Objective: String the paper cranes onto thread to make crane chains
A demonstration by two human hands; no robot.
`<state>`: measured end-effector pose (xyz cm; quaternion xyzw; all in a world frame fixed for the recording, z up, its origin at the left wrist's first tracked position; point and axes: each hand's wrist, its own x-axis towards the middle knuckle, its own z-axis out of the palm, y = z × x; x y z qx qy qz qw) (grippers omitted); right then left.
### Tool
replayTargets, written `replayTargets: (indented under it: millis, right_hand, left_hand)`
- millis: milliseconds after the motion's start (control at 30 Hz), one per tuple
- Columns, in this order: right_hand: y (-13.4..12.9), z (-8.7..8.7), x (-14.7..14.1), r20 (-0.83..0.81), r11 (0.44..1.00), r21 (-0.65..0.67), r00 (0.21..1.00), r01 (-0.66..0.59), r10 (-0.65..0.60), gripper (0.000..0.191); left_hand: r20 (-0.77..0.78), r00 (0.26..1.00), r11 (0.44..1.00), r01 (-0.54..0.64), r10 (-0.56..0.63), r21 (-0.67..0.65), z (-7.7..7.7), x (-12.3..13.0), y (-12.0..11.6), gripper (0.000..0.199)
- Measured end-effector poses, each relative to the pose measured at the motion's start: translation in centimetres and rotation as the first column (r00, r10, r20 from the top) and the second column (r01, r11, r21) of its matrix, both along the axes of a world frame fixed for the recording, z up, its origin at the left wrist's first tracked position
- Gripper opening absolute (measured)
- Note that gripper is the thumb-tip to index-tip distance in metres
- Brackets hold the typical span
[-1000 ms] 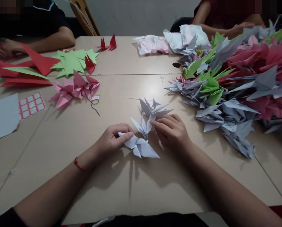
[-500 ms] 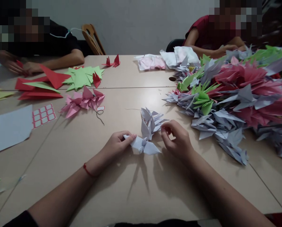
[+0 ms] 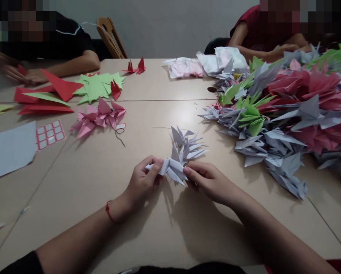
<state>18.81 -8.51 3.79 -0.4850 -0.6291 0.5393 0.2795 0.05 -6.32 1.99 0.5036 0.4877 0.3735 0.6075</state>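
Between my hands is a white folded paper crane (image 3: 172,169), held just above the table. My left hand (image 3: 148,178) pinches one end of it between thumb and fingers. The opposite end sits between the thumb and fingertips of my right hand (image 3: 206,179). Right behind it lies a bunch of pale paper cranes (image 3: 187,144), with a thin thread (image 3: 161,127) running out to the left. Whether the held crane is tied to that bunch cannot be seen.
A big heap of grey, pink and green cranes (image 3: 290,110) fills the right side. Pink cranes (image 3: 97,118), a label sheet (image 3: 50,135), white paper (image 3: 12,150) and red and green paper (image 3: 47,99) lie left. Two people sit opposite, near white packets (image 3: 183,68).
My right hand has come left and down from beside the bunch and now grips the crane's right end. The crane has turned and lifted slightly. The camera view has shifted a little.
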Motion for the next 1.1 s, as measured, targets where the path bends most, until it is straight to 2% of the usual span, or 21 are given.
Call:
replayTargets:
  millis: [67, 133, 200, 333, 433, 567, 667, 833, 900, 1000, 1100]
  right_hand:
    - [-0.1, 0.2, 0.1, 0.049, 0.993, 0.12, 0.999, 0.015, -0.021, 0.037]
    - [-0.3, 0.6, 0.2, 0.101, 0.975, 0.22, 0.994, 0.008, -0.031, 0.036]
    - [-0.6, 0.8, 0.2, 0.11, 0.96, 0.281, 0.993, 0.004, -0.036, 0.037]
    - [-1.2, 0.4, -0.4, 0.181, 0.93, 0.367, 0.979, 0.017, -0.089, 0.041]
    - [-1.4, -0.6, -1.1, 0.139, 0.95, 0.304, 0.984, 0.067, -0.114, 0.04]
    - [-1.5, -1.5, -1.5, -0.185, 0.983, 0.161, 0.981, 0.093, -0.062, 0.063]
    - [-1.7, -1.6, -1.7, -0.271, 0.978, 0.172, 0.96, 0.118, -0.069, 0.073]
    - [-1.5, -1.3, -2.5, -0.104, 0.955, 0.208, 0.975, 0.212, -0.194, 0.034]
    - [-1.4, -1.4, -2.8, -0.065, 0.931, 0.294, 0.976, 0.216, -0.206, 0.03]
    - [-1.3, -1.4, -2.9, -0.001, 0.893, 0.421, 0.985, 0.158, -0.174, 0.028]
    - [-1.6, -1.4, -3.0, 0.007, 0.882, 0.447, 0.985, 0.151, -0.172, 0.028]
  left_hand:
    - [-0.021, 0.998, 0.998, 0.064, -0.064, -0.022, 0.0, 0.0, 0.2, 0.038]
    - [-0.125, 0.979, 0.986, 0.166, -0.162, 0.023, 0.0, 0.0, 0.3, 0.039]
    - [-0.221, 0.953, 0.969, 0.23, -0.206, 0.088, 0.2, 0.1, 0.4, 0.04]
    - [-0.202, 0.969, 0.977, 0.172, -0.145, 0.125, 0.7, 0.1, -0.1, 0.042]
    - [-0.139, 0.976, 0.975, 0.184, -0.167, 0.124, 1.0, -0.1, -0.7, 0.044]
    - [0.03, 0.976, 0.976, 0.214, -0.216, 0.05, 0.7, -0.3, -1.0, 0.045]
    - [0.122, 0.969, 0.976, 0.216, -0.216, 0.012, 0.4, -0.2, -1.0, 0.043]
    - [0.139, 0.956, 0.966, 0.257, -0.256, 0.017, 0.2, 0.0, -1.5, 0.041]
    - [0.124, 0.964, 0.972, 0.232, -0.234, 0.025, 0.0, 0.3, -1.7, 0.041]
    - [0.052, 0.983, 0.983, 0.176, -0.178, 0.045, -0.3, 0.7, -1.9, 0.04]
    - [-0.002, 0.986, 0.985, 0.165, -0.165, 0.057, -0.4, 1.0, -1.9, 0.039]
